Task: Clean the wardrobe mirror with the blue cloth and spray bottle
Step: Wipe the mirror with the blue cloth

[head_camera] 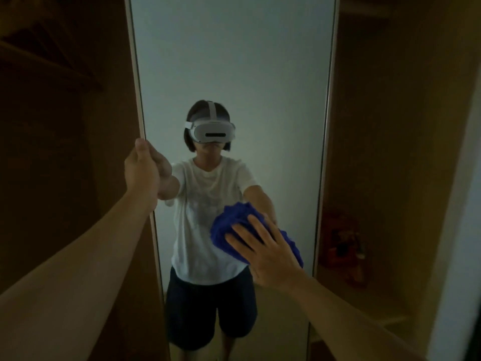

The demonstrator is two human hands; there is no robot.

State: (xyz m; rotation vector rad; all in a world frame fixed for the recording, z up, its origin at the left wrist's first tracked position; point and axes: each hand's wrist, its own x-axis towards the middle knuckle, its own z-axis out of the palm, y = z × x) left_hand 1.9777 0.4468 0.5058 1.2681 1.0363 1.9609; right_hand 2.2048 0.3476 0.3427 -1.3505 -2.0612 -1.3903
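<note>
The tall wardrobe mirror (234, 61) fills the middle of the head view, set in a pale frame. My right hand (268, 251) presses the bunched blue cloth (229, 225) flat against the lower glass, fingers spread and straight over it. My left hand (141, 168) grips the mirror's left edge at mid height, fingers curled round the frame. The glass reflects a person in a white T-shirt and dark shorts with both arms stretched forward. No spray bottle is in view.
Dark brown wardrobe panels stand on both sides of the mirror. An open compartment on the right holds a reddish object (343, 243) on a shelf. A pale wall edge (458, 230) runs down the far right.
</note>
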